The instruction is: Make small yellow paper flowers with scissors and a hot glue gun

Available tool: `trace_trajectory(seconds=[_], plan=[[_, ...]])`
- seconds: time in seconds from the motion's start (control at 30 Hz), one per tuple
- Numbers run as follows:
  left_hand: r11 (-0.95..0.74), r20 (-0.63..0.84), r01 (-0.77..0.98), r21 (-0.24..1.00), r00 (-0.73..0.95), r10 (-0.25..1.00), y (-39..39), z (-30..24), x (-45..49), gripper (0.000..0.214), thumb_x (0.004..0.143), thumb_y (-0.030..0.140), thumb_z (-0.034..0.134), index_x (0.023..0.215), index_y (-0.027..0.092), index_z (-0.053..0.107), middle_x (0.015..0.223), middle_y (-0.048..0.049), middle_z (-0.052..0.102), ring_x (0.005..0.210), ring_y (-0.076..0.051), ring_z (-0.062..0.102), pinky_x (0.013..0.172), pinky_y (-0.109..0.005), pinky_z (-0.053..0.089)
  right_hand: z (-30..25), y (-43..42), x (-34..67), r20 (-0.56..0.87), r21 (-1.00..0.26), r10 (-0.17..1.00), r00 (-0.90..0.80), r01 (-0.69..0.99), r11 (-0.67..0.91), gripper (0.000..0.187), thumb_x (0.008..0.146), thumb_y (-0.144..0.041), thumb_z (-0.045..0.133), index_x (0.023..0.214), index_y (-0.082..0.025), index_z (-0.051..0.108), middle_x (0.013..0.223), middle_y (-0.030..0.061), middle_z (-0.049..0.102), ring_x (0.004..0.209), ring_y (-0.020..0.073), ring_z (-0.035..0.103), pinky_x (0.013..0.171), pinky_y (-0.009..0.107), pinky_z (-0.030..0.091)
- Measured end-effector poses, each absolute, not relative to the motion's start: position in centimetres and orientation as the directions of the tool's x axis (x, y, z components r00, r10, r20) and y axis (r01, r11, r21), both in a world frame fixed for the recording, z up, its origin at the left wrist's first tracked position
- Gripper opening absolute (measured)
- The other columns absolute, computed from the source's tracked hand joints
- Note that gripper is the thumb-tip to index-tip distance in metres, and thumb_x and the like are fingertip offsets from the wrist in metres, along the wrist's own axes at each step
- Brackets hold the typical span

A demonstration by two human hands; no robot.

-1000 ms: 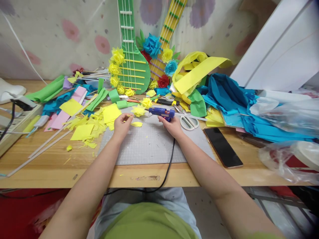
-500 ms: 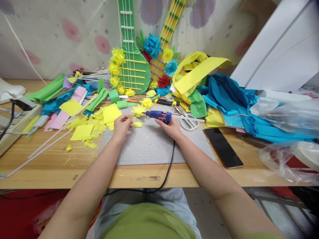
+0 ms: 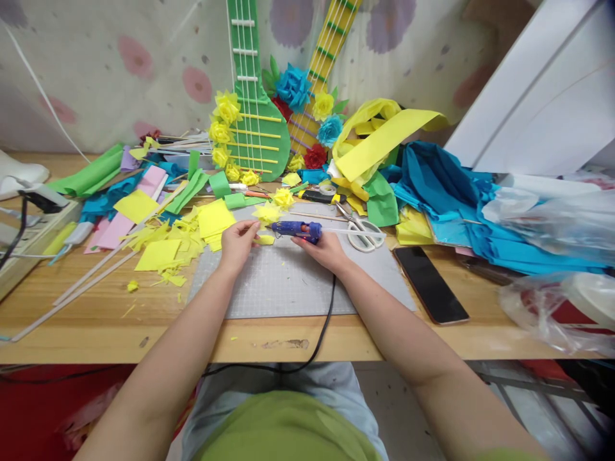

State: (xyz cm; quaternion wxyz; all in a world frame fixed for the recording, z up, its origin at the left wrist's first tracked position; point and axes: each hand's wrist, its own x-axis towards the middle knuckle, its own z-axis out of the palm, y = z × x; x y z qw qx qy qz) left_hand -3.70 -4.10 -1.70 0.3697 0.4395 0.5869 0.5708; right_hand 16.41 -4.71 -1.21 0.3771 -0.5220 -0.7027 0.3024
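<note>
Wooden table [image 3: 120,320], cluttered. Centre: grey cutting mat [image 3: 288,288]. Right of mat: black phone [image 3: 430,282], scissors [image 3: 365,234] at its upper edge. Left: yellow paper scraps [image 3: 163,253], white sticks [image 3: 91,278]. Right: blue crepe paper [image 3: 446,192], plastic bag [image 3: 542,307].

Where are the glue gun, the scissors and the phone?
glue gun [image 3: 295,228]: head view, on its blue barrel.
scissors [image 3: 368,234]: head view, on the white handle loops.
phone [image 3: 430,283]: head view, on the middle of its dark screen.
</note>
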Motion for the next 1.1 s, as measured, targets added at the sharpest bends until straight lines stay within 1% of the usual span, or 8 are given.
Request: trace_trajectory(seconds=[0.13, 0.27, 0.5, 0.67, 0.83, 0.97, 1.1], plan=[[-0.043, 0.068, 0.079, 0.996, -0.34, 0.938, -3.94, -1.96, -3.73, 0.026, 0.062, 0.036, 0.068, 0.078, 0.015, 0.07, 0.069, -0.0022, 0.065, 0.054, -0.01, 0.056, 0.044, -0.021, 0.045, -1.39, -4.69, 16.27, 0.255, -0.793, 0.946, -0.198, 0.518, 0.322, 0.035, 0.07, -0.054, 0.059, 0.08, -0.021, 0.068, 0.075, 0.0005, 0.065, 0.072, 0.0191, 0.06, 0.066, 0.027, 0.042], [-0.043, 0.065, 0.07, 0.997, -0.356, 0.932, -3.84, -1.99, -3.8, 0.025, 0.062, 0.035, 0.068, 0.078, 0.015, 0.07, 0.069, -0.0022, 0.065, 0.053, -0.01, 0.056, 0.043, -0.021, 0.045, -1.61, -4.6, 16.33, 0.25, -0.764, 0.941, -0.226, 0.551, 0.335, 0.038, 0.072, -0.055, 0.057, 0.087, -0.022, 0.068, 0.083, 0.0014, 0.067, 0.075, 0.0194, 0.061, 0.067, 0.027, 0.043], [-0.045, 0.063, 0.056, 0.997, -0.366, 0.929, -3.94, -1.83, -3.79, 0.025, 0.062, 0.033, 0.067, 0.078, 0.014, 0.07, 0.062, -0.0011, 0.063, 0.052, -0.011, 0.055, 0.044, -0.022, 0.044, -1.31, -4.71, 16.32, 0.235, -0.728, 0.939, -0.252, 0.594, 0.342, 0.039, 0.074, -0.054, 0.055, 0.091, -0.022, 0.068, 0.082, 0.0023, 0.068, 0.075, 0.0202, 0.061, 0.066, 0.026, 0.042], [-0.031, 0.04, 0.029, 0.999, -0.374, 0.927, -3.95, -1.78, -3.77, 0.028, 0.061, 0.035, 0.069, 0.079, 0.014, 0.069, 0.06, 0.0001, 0.061, 0.052, -0.01, 0.054, 0.044, -0.021, 0.043, -1.22, -4.62, 16.32, 0.249, -0.71, 0.938, -0.24, 0.614, 0.346, 0.038, 0.074, -0.051, 0.058, 0.092, -0.019, 0.068, 0.079, 0.0017, 0.067, 0.072, 0.0187, 0.062, 0.063, 0.025, 0.042], [-0.032, 0.042, 0.033, 0.999, -0.373, 0.927, -3.91, -1.8, -3.79, 0.026, 0.061, 0.034, 0.068, 0.078, 0.014, 0.069, 0.059, 0.0003, 0.061, 0.05, -0.009, 0.053, 0.044, -0.02, 0.043, -1.37, -4.46, 16.39, 0.278, -0.691, 0.927, -0.25, 0.619, 0.374, 0.039, 0.075, -0.051, 0.056, 0.093, -0.018, 0.068, 0.08, 0.0016, 0.067, 0.072, 0.0183, 0.062, 0.064, 0.026, 0.043], [-0.029, 0.039, 0.033, 0.999, -0.373, 0.927, -3.99, -1.6, -3.68, 0.024, 0.061, 0.033, 0.069, 0.076, 0.014, 0.069, 0.058, 0.0005, 0.06, 0.049, -0.009, 0.052, 0.044, -0.02, 0.042, -1.34, -4.51, 16.34, 0.283, -0.705, 0.933, -0.224, 0.61, 0.36, 0.039, 0.074, -0.051, 0.057, 0.091, -0.018, 0.068, 0.08, 0.0019, 0.067, 0.074, 0.0183, 0.062, 0.066, 0.026, 0.045], [-0.022, 0.035, 0.039, 0.999, -0.373, 0.927, -4.11, -1.49, -3.59, 0.025, 0.061, 0.034, 0.07, 0.075, 0.014, 0.069, 0.058, 0.0001, 0.061, 0.049, -0.009, 0.053, 0.044, -0.021, 0.042, -1.2, -4.54, 16.31, 0.268, -0.73, 0.942, -0.202, 0.595, 0.336, 0.037, 0.073, -0.051, 0.058, 0.085, -0.018, 0.068, 0.074, 0.001, 0.066, 0.072, 0.0181, 0.061, 0.065, 0.025, 0.044]])
